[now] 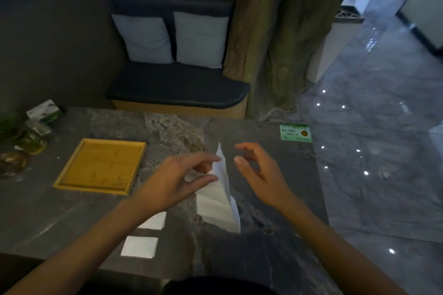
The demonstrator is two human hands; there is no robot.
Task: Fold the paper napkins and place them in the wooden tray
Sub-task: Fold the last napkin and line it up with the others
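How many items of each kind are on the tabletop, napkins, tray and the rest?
White paper napkins: 3 (one pinched by the left hand at, two folded at and)
Wooden tray: 1
Green card: 1
Green-and-white box: 1
Blurred glassy items, far left: cannot count
Total countable: 6

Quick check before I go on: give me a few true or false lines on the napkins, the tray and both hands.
1. The left hand pinches the unfolded napkin. True.
2. The wooden tray holds folded napkins. False: nothing lies in it.
3. The right hand grips the napkin. False: it is beside it, holding nothing.
4. Two folded napkins lie on the table near the left forearm. True.
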